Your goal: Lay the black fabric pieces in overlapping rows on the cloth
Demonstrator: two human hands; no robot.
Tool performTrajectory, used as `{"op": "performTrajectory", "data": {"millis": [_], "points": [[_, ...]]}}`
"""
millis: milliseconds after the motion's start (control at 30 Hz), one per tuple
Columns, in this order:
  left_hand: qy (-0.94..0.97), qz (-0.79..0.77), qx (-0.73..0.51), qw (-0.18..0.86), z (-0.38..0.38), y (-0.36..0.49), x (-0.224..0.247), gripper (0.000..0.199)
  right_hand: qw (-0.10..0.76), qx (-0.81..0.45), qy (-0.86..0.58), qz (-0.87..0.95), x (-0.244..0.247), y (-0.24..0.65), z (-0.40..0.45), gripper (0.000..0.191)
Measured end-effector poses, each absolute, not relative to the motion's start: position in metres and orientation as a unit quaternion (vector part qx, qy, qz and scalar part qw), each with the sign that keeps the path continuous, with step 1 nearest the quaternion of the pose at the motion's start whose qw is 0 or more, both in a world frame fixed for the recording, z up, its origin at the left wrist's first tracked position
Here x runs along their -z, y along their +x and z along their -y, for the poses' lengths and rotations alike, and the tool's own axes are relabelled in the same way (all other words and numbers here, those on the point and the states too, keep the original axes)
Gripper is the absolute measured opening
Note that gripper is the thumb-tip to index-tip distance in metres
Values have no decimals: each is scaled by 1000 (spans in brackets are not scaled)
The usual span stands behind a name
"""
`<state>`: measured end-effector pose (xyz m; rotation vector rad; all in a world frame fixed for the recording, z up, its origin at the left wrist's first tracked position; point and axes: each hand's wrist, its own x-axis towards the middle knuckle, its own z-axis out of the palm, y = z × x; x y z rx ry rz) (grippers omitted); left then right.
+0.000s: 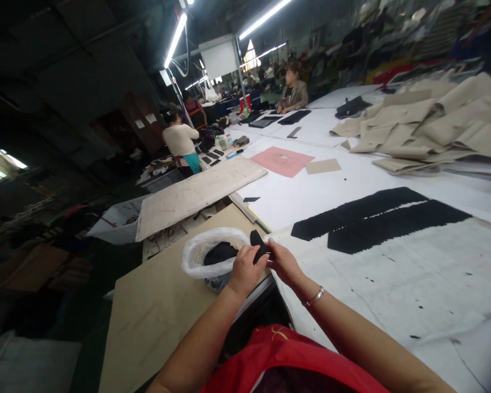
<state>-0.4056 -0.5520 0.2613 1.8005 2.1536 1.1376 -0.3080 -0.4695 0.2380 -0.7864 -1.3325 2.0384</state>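
My left hand [246, 267] is closed on a small black fabric piece [257, 243], which stands up above its fingers. From the other side, my right hand [282, 261] meets it at the table's edge, fingertips against the same piece. Just left of my hands, a white plastic bag [192, 256] with its mouth open holds more black fabric [220, 253]. To the right lie two long rows of overlapping black fabric pieces [396, 221] on the white table [393, 295].
Beige fabric [445, 120] is heaped at the right rear. A pink sheet [282, 160] and a tan rectangle [323, 166] lie mid-table. A padded board [200, 191] and a tan board [147, 316] extend left. Co-workers stand at the far side, one in a cream top [180, 140].
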Motion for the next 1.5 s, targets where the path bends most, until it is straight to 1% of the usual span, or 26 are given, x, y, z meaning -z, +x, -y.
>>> {"op": "performTrajectory", "data": {"millis": [100, 167, 233, 300, 333, 400, 433, 500, 533, 567, 633, 667, 800, 867, 933, 1000, 1067, 1133, 1267, 1300, 1400, 1500], "points": [[609, -677, -397, 115, 558, -407, -260, 26, 275, -798, -271, 463, -239, -305, 469, 33], [590, -659, -438, 158, 563, -412, -257, 23, 259, -808, -263, 460, -235, -305, 468, 29], [508, -671, -511, 173, 565, -419, -252, 19, 250, -801, -266, 475, -229, -307, 467, 26], [367, -679, -603, 199, 565, -428, -246, 20, 244, -768, -275, 525, -226, -311, 465, 23], [290, -664, -646, 240, 565, -432, -243, 24, 240, -732, -283, 572, -225, -312, 464, 21], [165, -587, -698, 375, 566, -439, -234, 31, 231, -612, -294, 697, -227, -317, 465, 18], [118, -534, -708, 447, 567, -440, -229, 31, 222, -540, -288, 759, -229, -321, 468, 18], [50, -440, -712, 545, 569, -438, -215, 22, 203, -403, -258, 854, -231, -330, 475, 25], [20, -409, -713, 569, 570, -436, -206, 16, 195, -348, -241, 884, -229, -336, 480, 29], [-14, -389, -716, 580, 572, -433, -197, 15, 188, -305, -229, 905, -226, -342, 485, 32], [-83, -361, -719, 588, 574, -429, -178, 21, 178, -247, -223, 926, -215, -354, 493, 35], [-114, -351, -721, 586, 575, -429, -169, 20, 170, -231, -224, 931, -206, -360, 495, 35], [-188, -330, -739, 557, 584, -442, -144, 9, 130, -228, -201, 944, -171, -381, 503, 33], [-196, -321, -737, 562, 592, -454, -136, 7, 131, -256, -177, 941, -161, -393, 508, 32], [-188, -320, -732, 571, 602, -467, -131, 8, 142, -313, -157, 926, -158, -407, 512, 31], [-172, -339, -742, 553, 612, -483, -129, 15, 147, -391, -160, 895, -157, -426, 510, 29], [-144, -366, -762, 515, 624, -500, -129, 24, 142, -451, -197, 859, -152, -451, 500, 28], [-113, -386, -770, 496, 637, -520, -131, 30, 112, -456, -252, 846, -140, -480, 483, 26], [-65, -405, -762, 500, 663, -559, -133, 32, -37, -367, -331, 869, -96, -536, 450, 18], [-60, -413, -761, 497, 669, -566, -132, 33, -61, -358, -342, 867, -85, -548, 446, 17], [-58, -443, -752, 485, 683, -579, -127, 36, -86, -348, -366, 859, -56, -574, 443, 19], [-63, -458, -746, 479, 694, -583, -121, 35, -94, -336, -388, 853, -38, -588, 447, 33]]}}
